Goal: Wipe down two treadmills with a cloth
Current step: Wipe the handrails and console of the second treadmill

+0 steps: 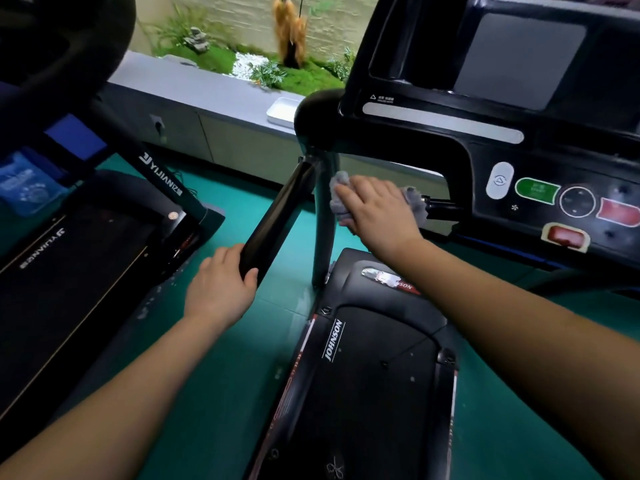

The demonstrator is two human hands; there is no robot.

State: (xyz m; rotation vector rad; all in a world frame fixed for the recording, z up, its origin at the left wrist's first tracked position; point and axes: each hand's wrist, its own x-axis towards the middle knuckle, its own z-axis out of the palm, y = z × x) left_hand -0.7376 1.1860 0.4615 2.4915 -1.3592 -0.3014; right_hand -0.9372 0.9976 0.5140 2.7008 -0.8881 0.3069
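I stand on a black Johnson treadmill (367, 358) whose console (540, 188) fills the upper right. My right hand (377, 213) holds a grey cloth (337, 195) wrapped over the short horizontal grip bar (441, 204) under the console, next to the grey upright post (323, 220). My left hand (221, 285) grips the lower end of the black left handrail (277, 216). A second black treadmill (79, 251), marked Yijian, stands to the left with its slanted upright (152, 168).
Green rubber floor (221, 341) runs between the two machines. A grey cabinet ledge (194, 88) with a white tray (284, 112) lies behind, backed by an indoor garden of moss and plants (263, 71). A blue tag (24, 188) hangs on the left treadmill.
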